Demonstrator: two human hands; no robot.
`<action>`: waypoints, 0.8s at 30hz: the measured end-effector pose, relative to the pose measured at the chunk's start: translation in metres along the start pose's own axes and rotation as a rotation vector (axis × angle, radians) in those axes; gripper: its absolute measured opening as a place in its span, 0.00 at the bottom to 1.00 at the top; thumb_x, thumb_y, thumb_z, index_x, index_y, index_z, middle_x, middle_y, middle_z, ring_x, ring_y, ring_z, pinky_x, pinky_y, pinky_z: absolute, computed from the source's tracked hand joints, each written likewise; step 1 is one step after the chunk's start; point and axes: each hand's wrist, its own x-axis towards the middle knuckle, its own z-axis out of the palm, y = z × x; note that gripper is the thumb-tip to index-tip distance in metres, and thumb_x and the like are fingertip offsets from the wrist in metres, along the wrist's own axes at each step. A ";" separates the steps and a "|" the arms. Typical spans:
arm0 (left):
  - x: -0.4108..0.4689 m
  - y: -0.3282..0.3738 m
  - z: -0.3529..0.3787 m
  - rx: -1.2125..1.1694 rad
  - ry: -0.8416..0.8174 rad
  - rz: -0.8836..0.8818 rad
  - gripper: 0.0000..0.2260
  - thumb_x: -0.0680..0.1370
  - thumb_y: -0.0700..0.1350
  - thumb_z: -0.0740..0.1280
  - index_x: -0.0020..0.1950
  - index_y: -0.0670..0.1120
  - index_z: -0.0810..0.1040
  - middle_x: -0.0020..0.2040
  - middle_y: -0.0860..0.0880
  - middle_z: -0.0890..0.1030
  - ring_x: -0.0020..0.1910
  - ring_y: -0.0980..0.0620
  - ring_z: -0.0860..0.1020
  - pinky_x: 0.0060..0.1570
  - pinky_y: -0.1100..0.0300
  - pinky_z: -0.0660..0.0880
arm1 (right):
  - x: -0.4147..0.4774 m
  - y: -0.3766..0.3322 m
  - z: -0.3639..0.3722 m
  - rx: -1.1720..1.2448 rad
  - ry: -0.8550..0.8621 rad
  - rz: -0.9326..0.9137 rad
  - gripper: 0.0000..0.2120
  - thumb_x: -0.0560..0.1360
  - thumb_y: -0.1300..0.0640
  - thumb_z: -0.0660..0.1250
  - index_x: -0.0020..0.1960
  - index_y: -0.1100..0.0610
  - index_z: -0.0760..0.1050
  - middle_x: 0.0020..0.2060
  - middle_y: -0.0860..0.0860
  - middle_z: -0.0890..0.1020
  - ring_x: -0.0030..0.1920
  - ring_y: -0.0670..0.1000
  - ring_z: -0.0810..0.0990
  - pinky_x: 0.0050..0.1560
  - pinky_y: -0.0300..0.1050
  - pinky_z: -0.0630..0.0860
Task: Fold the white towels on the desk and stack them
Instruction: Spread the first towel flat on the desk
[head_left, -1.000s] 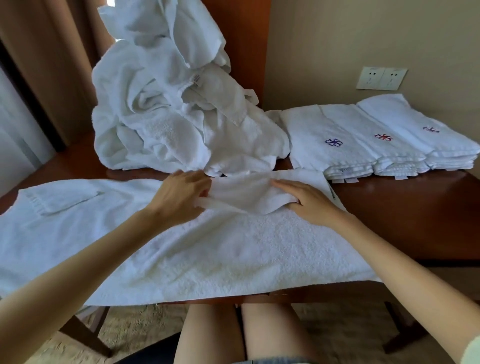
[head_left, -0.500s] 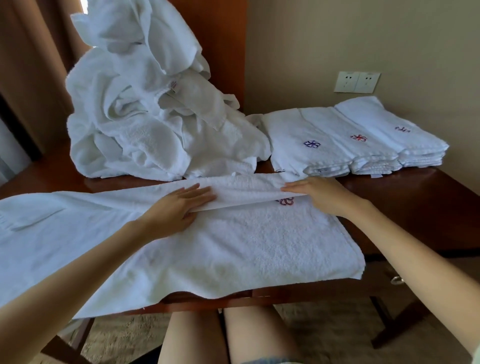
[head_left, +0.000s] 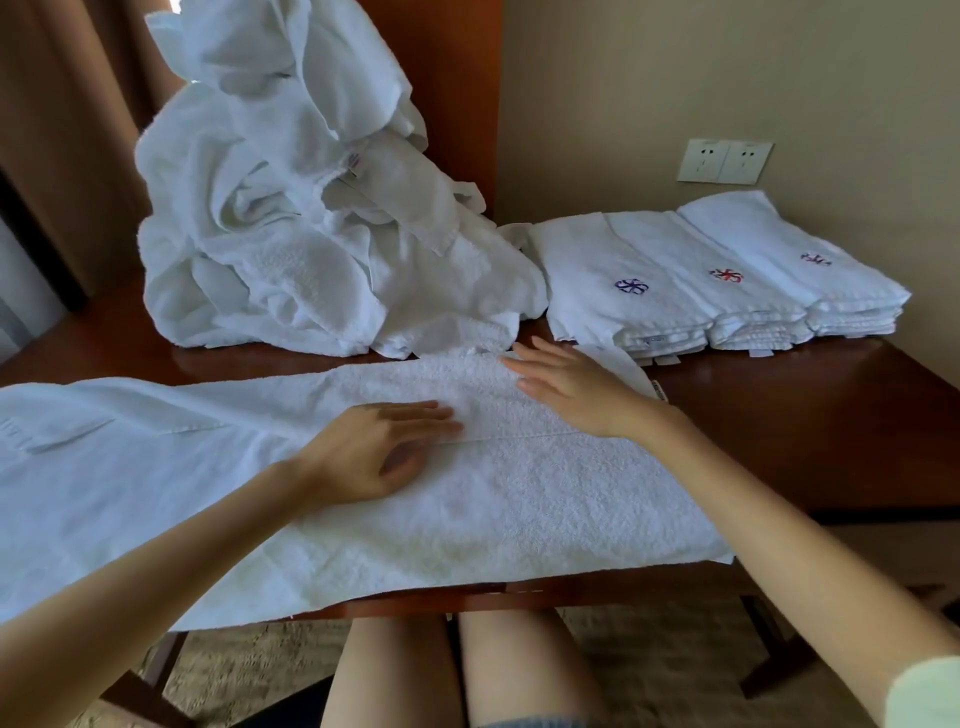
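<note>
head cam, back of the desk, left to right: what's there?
Heap of unfolded towels → folded towel with blue emblem → folded towel with red emblem → third folded towel, below the wall sockets.

A: Any text readable?
B: None legible. Folded towels (head_left: 717, 280) carry stitched emblems, no letters: blue pinwheel (head_left: 631, 286) on nearest stack, red one (head_left: 726, 276) on middle stack, red-blue mark (head_left: 815, 258) on far stack, too small to make out.
A: Tags?
B: Small label (head_left: 655, 340) on front edge of nearest stack, grey print, too blurred to read. Another tag (head_left: 354, 161) in the unfolded pile (head_left: 291, 249), red-blue mark, unreadable.
A: Wall?
B: Double socket plate (head_left: 725, 160), no wording visible.
A: Flat towel (head_left: 519, 493)?
B: Edge tag (head_left: 660, 391) on right side, print illegible.
</note>
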 end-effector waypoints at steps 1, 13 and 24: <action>-0.001 -0.001 0.000 0.014 -0.011 -0.017 0.21 0.78 0.51 0.57 0.70 0.53 0.73 0.70 0.55 0.72 0.71 0.57 0.67 0.65 0.60 0.69 | 0.009 -0.013 0.008 -0.026 0.012 -0.027 0.23 0.84 0.46 0.47 0.78 0.47 0.53 0.78 0.45 0.51 0.78 0.46 0.43 0.74 0.46 0.39; -0.182 -0.110 -0.068 0.126 0.181 -1.129 0.33 0.79 0.60 0.59 0.79 0.49 0.53 0.79 0.44 0.55 0.78 0.44 0.52 0.74 0.41 0.49 | 0.136 -0.202 0.066 0.053 -0.073 -0.394 0.29 0.81 0.45 0.58 0.78 0.53 0.55 0.78 0.49 0.54 0.78 0.46 0.50 0.75 0.44 0.46; -0.213 -0.165 -0.078 0.045 0.462 -1.260 0.23 0.78 0.55 0.66 0.69 0.46 0.68 0.65 0.45 0.76 0.59 0.44 0.76 0.55 0.54 0.70 | 0.218 -0.271 0.113 -0.020 0.150 -0.319 0.28 0.81 0.50 0.59 0.78 0.51 0.55 0.71 0.54 0.69 0.64 0.58 0.74 0.54 0.52 0.73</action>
